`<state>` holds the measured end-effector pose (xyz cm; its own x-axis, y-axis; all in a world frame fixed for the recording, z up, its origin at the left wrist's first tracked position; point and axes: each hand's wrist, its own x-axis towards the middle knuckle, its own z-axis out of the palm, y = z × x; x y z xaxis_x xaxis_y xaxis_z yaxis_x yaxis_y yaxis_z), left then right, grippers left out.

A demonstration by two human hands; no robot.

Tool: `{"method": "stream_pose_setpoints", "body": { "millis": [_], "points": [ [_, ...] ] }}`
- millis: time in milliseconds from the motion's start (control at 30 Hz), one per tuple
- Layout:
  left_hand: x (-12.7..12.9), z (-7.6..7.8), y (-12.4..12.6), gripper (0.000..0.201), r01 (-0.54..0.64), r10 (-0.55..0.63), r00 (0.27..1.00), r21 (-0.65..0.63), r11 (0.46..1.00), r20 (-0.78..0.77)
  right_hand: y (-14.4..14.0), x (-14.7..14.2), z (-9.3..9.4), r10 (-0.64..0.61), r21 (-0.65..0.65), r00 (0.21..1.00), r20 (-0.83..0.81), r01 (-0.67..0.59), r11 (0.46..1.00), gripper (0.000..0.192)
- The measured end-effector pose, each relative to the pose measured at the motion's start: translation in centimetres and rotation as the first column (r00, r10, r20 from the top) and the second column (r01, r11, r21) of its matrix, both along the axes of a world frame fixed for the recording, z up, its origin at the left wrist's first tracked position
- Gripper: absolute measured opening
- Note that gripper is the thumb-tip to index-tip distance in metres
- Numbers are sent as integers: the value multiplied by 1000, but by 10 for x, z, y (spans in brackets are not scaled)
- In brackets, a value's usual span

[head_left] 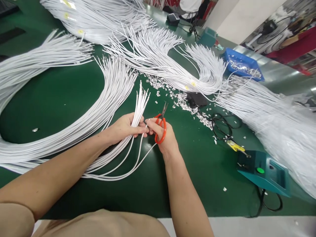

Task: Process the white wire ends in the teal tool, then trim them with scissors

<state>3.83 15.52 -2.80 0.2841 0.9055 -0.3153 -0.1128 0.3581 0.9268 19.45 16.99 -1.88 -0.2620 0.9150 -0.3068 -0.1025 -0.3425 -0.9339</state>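
Observation:
My left hand (pixel 124 127) grips a small bunch of white cables (pixel 141 102) whose ends fan upward above my fist. My right hand (pixel 164 136) holds orange-handled scissors (pixel 161 123) with the blades pointing up and away, and its fingertips pinch one cable end next to my left thumb. A few loose cables loop down from my hands toward the table's near edge. A long thick bundle of white cables (pixel 93 112) curves from behind my left hand off to the left.
More white cable bundles (pixel 158 56) cover the green table (pixel 61 95). Small cut scraps (pixel 182 100) lie scattered beyond the scissors. A teal device with a green button (pixel 261 171), a black cord (pixel 223 126), a blue tray (pixel 243 65) and plastic-wrapped cables (pixel 283 125) sit at right.

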Motion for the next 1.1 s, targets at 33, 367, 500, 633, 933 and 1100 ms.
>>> {"method": "stream_pose_setpoints", "body": {
  "millis": [33,367,500,633,933,1100],
  "points": [
    [0,0,0,30,-6,6,1000,7,1000,-6,-1,-2,0,-28,10,999,19,28,1000,21],
    [-3,-4,3,31,-160,173,977,104,982,-128,1,15,-1,-103,334,677,729,-220,916,19],
    [-4,-5,4,31,-160,185,966,142,977,-182,0,16,-5,-79,281,462,883,-387,878,24],
    [-4,-7,3,29,-170,211,957,202,964,-199,-2,14,-7,-89,274,406,909,-424,863,29],
    [-6,-2,3,26,-136,237,912,297,945,-336,-7,12,1,-129,276,314,940,-485,830,23],
    [-7,-2,3,26,-115,215,911,284,952,-352,-8,9,5,-124,240,253,960,-506,829,24]
  ]
}}
